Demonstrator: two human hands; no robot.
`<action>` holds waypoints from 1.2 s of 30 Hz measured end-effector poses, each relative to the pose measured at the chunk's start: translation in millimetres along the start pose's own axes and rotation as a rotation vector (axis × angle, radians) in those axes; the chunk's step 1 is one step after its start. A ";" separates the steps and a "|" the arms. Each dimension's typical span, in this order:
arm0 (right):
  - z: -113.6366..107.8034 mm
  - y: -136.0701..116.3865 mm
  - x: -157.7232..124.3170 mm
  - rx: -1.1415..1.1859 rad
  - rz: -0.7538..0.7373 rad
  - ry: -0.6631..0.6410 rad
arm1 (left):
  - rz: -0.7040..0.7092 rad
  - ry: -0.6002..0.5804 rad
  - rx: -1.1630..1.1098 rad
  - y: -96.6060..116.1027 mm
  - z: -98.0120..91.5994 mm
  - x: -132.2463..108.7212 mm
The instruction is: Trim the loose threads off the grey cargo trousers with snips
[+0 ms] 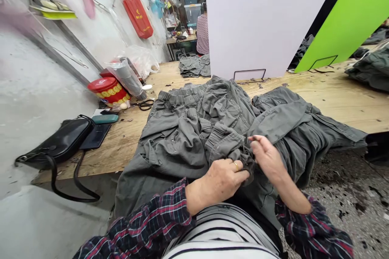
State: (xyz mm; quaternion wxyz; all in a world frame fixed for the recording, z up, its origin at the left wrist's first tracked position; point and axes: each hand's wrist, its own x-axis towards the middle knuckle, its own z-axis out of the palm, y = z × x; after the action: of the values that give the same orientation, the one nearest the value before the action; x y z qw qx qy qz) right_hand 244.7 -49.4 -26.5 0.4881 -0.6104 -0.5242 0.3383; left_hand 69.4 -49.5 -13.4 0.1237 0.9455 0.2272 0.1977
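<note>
Grey trousers [173, 133] with elastic waistbands lie heaped over the front of the wooden table, hanging down its edge. My left hand [220, 182], with a ring on one finger, is closed on a bunched part of the grey cloth close to my body. Just to its right my right hand [266, 156] is pinched, thumb against fingertips, above the bunched cloth. Whatever those fingertips hold is too small to make out. More grey garments [288, 125] spread out on the right, beyond my right hand.
On the left of the wooden table [124, 133] are a black handbag [63, 139], a teal case [105, 118], black scissors [144, 105] and a red tub [106, 89]. A white panel [252, 20] and a green panel [343, 20] stand behind the clothes. A person [202, 34] sits farther back.
</note>
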 end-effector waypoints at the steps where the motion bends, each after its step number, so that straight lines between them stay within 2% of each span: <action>1: 6.1 6.8 0.8 -0.051 -0.016 0.012 | 0.036 -0.055 0.022 2.9 4.2 -5.0; 3: 14.9 16.1 0.6 -0.108 -0.038 -0.010 | 0.049 -0.087 -0.091 6.0 7.0 -11.7; 4: 16.8 17.9 -0.4 -0.089 -0.041 -0.011 | 0.020 -0.052 -0.193 6.1 5.3 -13.0; 6: 15.7 15.1 -3.7 -0.015 -0.049 0.013 | -0.125 0.123 -0.362 3.4 -3.0 -11.8; 8: 12.0 6.2 -7.8 0.013 -0.081 0.048 | -0.310 0.293 -0.395 -1.6 -13.6 -6.7; 9: 10.6 1.2 -9.6 0.006 -0.101 0.051 | -0.378 0.324 -0.368 -4.3 -18.1 -3.4; 11: 10.0 -6.4 -12.0 -0.043 -0.125 0.033 | -0.437 0.281 -0.290 -9.5 -23.1 2.4; 13: 11.7 -8.7 -13.7 -0.106 -0.123 0.024 | -0.426 0.198 -0.227 -13.4 -22.8 5.7; 16: 13.8 -5.8 -19.4 -0.214 -0.116 0.021 | -0.429 0.179 -0.288 -17.1 -17.9 6.1; 18: 14.2 -3.4 -26.5 -0.293 -0.138 0.026 | -0.525 0.263 -0.493 -18.7 -15.1 5.2; 20: 15.5 -0.7 -34.0 -0.335 -0.162 0.027 | -0.655 0.395 -0.800 -20.0 -13.0 4.5; 23: 21.2 6.8 -39.7 -0.280 -0.150 0.014 | -0.781 0.548 -1.282 -21.9 -8.3 3.0; 25: 25.7 12.8 -38.1 -0.200 -0.128 0.028 | -0.813 0.568 -1.527 -23.2 -3.7 1.3; 27: 27.7 15.5 -34.1 -0.139 -0.106 0.056 | -0.819 0.556 -1.667 -23.9 0.4 -0.6; 31: 23.3 2.9 -27.8 -0.151 -0.062 0.012 | -0.792 0.607 -1.633 -21.4 -0.1 -2.2; 34: 20.7 -11.1 -24.7 -0.137 -0.044 -0.114 | -0.755 0.589 -1.491 -19.4 -4.7 -2.8; 36: 22.3 -15.8 -21.9 -0.004 0.005 -0.210 | -0.720 0.554 -1.347 -21.2 -7.5 -4.5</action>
State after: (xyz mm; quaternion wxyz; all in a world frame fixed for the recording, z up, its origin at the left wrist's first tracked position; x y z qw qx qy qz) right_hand 214.4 -65.7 -20.2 0.4281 -0.5740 -0.5716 0.4007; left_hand 54.4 -32.2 -15.0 0.6614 0.4539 0.3721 0.4669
